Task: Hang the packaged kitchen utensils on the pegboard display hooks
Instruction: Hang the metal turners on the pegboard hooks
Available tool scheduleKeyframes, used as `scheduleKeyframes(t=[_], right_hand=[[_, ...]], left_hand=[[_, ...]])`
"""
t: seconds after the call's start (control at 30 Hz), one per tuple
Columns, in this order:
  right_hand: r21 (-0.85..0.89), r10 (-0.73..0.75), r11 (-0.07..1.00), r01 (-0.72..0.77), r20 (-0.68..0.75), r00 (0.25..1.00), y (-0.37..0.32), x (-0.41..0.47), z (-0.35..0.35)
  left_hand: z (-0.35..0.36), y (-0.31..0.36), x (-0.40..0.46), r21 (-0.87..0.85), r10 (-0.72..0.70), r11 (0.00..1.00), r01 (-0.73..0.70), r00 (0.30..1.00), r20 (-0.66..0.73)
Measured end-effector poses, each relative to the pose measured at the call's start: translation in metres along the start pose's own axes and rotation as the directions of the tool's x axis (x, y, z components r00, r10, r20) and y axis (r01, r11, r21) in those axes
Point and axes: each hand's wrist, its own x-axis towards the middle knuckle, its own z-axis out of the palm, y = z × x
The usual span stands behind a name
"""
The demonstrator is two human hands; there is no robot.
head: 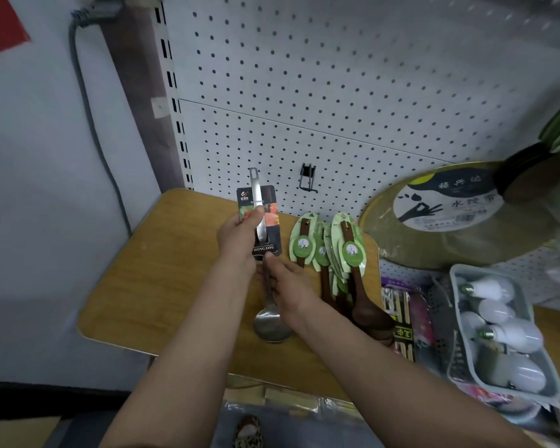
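A long steel spoon (270,320) with a dark printed card (271,221) round its handle is held upright over the wooden table (162,270). My left hand (238,239) grips the handle and card near the top. My right hand (286,282) holds the shaft just below the card. A black wire hook (307,179) sticks out of the white pegboard (337,92), up and to the right of the spoon's tip. Several wooden spoons with green cards (328,253) lie on the table to the right.
A round bamboo board (450,218) leans against the pegboard at right. A grey basket of white light bulbs (501,328) and packs of chopsticks (401,321) sit at the right. A grey cable (88,101) runs down the left wall.
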Motion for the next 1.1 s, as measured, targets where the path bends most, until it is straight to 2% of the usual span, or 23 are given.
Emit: scheduleKeyframes(t=[0.3, 0.5, 0.67, 0.93, 1.1], right_hand=[[0.09, -0.101, 0.99, 0.108, -0.076, 0.992, -0.025, -0.075, -0.075], [0.158, -0.166, 0.971, 0.181, -0.103, 0.981, -0.03, -0.139, -0.177], [0.229, -0.219, 0.936, 0.268, -0.216, 0.951, -0.023, -0.196, -0.291], [0.33, -0.261, 0.843, 0.425, -0.44, 0.859, -0.02, -0.313, -0.474], [0.351, -0.245, 0.793, 0.498, -0.565, 0.788, -0.022, -0.365, -0.562]], left_hand=[[0.062, -0.027, -0.102, -0.014, 0.065, 0.998, -0.064, 0.994, 0.092], [0.127, -0.082, -0.196, -0.003, 0.128, 0.992, -0.129, 0.973, 0.192], [0.195, -0.152, -0.285, 0.01, 0.168, 0.984, -0.179, 0.938, 0.303], [0.313, -0.276, -0.425, 0.114, 0.039, 0.986, -0.118, 0.844, 0.535], [0.376, -0.336, -0.494, 0.164, -0.046, 0.984, -0.074, 0.777, 0.628]])
